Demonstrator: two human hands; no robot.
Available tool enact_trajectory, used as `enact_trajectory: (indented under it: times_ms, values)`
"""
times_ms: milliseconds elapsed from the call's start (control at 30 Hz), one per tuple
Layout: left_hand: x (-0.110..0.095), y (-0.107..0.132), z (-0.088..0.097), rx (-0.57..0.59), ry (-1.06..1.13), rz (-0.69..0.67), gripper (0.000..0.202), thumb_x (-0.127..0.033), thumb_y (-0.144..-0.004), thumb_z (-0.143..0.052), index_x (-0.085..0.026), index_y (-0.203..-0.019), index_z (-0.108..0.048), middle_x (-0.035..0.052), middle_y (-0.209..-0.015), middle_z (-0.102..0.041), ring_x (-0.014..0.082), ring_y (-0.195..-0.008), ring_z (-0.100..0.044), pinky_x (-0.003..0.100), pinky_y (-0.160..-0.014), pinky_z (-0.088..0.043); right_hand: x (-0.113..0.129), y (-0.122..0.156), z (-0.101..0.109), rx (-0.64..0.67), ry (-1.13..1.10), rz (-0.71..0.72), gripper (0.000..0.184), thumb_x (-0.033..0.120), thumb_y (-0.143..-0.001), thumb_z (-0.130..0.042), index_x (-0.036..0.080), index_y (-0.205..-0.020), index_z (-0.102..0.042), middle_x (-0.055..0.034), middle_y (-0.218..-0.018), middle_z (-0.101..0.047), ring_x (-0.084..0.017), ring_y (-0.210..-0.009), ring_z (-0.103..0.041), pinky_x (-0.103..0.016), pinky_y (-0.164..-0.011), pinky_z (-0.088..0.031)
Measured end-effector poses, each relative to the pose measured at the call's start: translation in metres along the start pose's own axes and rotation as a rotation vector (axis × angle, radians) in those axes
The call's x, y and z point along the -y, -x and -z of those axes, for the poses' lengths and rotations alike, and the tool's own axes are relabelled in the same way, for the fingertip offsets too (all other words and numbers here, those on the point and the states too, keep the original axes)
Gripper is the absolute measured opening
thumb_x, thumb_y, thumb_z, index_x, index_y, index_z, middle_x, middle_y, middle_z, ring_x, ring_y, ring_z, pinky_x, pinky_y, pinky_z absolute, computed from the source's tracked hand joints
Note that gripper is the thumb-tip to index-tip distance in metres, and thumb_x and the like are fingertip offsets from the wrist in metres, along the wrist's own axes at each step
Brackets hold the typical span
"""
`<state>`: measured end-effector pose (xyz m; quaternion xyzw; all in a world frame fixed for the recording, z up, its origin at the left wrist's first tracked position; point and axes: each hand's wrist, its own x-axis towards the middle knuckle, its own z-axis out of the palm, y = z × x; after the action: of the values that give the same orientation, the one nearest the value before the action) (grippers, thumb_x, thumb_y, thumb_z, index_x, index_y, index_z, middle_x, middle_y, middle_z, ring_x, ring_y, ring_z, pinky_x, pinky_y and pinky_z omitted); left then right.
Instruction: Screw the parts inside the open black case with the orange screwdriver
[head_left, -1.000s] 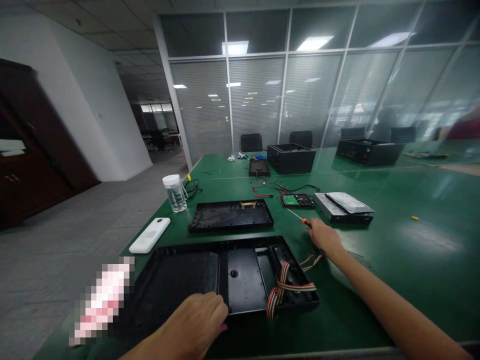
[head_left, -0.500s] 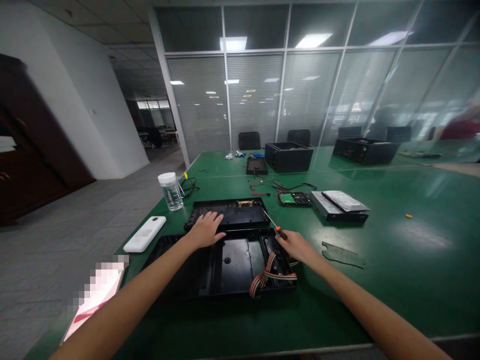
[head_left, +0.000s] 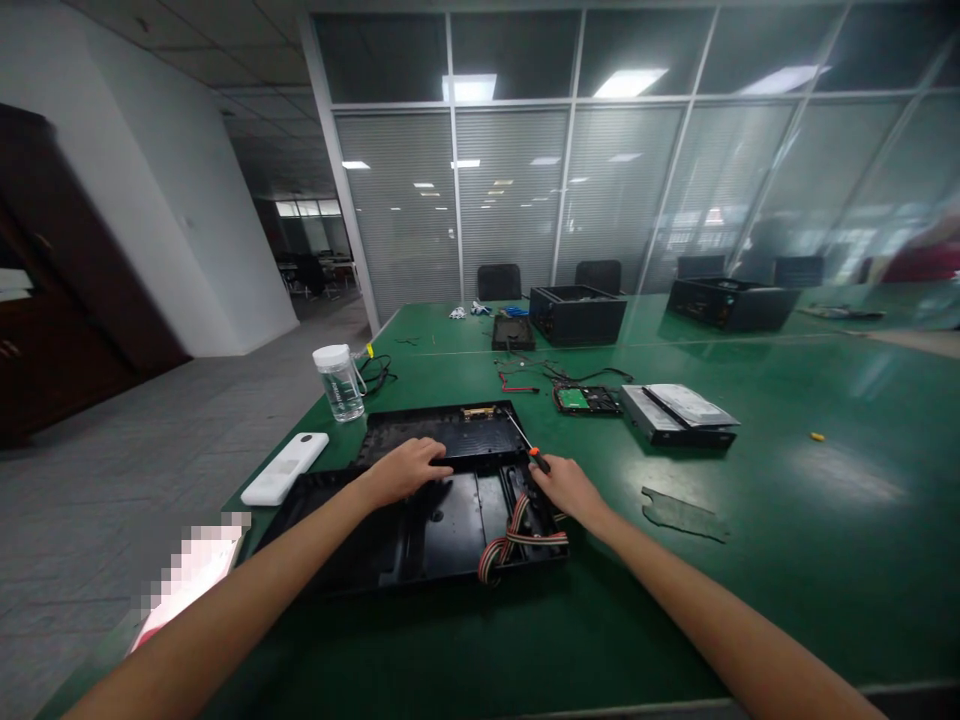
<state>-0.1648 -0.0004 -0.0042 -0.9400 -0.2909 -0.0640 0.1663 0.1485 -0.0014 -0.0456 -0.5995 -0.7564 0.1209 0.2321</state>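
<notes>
In the head view, two black plastic casing halves lie one behind the other, hinged or abutting along a shared edge. My left hand (head_left: 409, 468) bends its fingers over the near edge of the rear casing half (head_left: 420, 432), thumb toward the front one. My right hand (head_left: 566, 483) grips a screwdriver (head_left: 536, 458) with a black and orange handle. Its thin shaft points forward-left into the right end of the rear half, near a small gold-coloured part (head_left: 478, 412). Striped ribbon cables (head_left: 517, 535) spill from the right side of the front casing half (head_left: 450, 525).
A clear bottle (head_left: 342, 385) and a white device (head_left: 285, 469) stand at left. A green circuit board (head_left: 576, 398), a metal drive box (head_left: 679, 415) and a thin translucent sheet (head_left: 682, 513) lie to the right. Black computer cases (head_left: 577, 314) sit farther back on the green table (head_left: 810, 580).
Both casing halves have slid left together with my hands and the screwdriver. My left hand's fingers, spread flat on the rear half before, are now bent at its near edge.
</notes>
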Motion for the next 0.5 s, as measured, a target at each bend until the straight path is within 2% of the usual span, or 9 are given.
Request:
enact_trajectory:
  times_ms: [100,267,367,500]
  values:
    - [-0.001,-0.007,-0.003,0.021,-0.1,-0.115,0.018,-0.012,-0.085,-0.047,-0.02,-0.098,-0.058,0.0077,-0.096,-0.054,0.0192,-0.088,-0.049,0.032,-0.077,-0.039,-0.005,0.002,-0.001,0.021,-0.077,0.004,0.031,0.038,-0.086,-0.04,0.018,-0.073,-0.061,-0.0047,-0.068,-0.064,-0.016,-0.061,-0.057,-0.023,-0.053,-0.029]
    - [0.0,-0.013,-0.005,-0.007,-0.163,-0.152,0.014,-0.013,-0.088,-0.041,-0.015,-0.088,-0.055,0.0085,-0.088,-0.055,0.019,-0.083,-0.05,0.032,-0.076,-0.04,-0.01,0.005,-0.003,0.001,-0.128,0.007,0.032,0.038,-0.086,-0.04,0.018,-0.073,-0.061,-0.0037,-0.065,-0.063,-0.015,-0.058,-0.055,-0.022,-0.051,-0.029]
    - [-0.007,-0.026,-0.001,-0.049,-0.098,-0.025,0.017,-0.016,-0.09,-0.034,-0.014,-0.087,-0.051,0.0091,-0.087,-0.057,0.0183,-0.081,-0.053,0.03,-0.075,-0.042,-0.009,0.006,-0.004,-0.025,-0.125,0.013,0.032,0.037,-0.085,-0.04,0.018,-0.074,-0.062,-0.0034,-0.064,-0.062,-0.015,-0.057,-0.054,-0.023,-0.051,-0.03]
    - [-0.029,-0.061,0.003,0.006,0.049,0.216,0.017,-0.021,-0.091,-0.031,-0.014,-0.094,-0.046,0.0034,-0.068,-0.057,0.0159,-0.061,-0.057,0.025,-0.058,-0.044,-0.004,0.006,-0.007,-0.028,-0.129,0.0,0.03,0.038,-0.084,-0.041,0.018,-0.073,-0.062,-0.003,-0.064,-0.062,-0.014,-0.057,-0.054,-0.022,-0.051,-0.03]
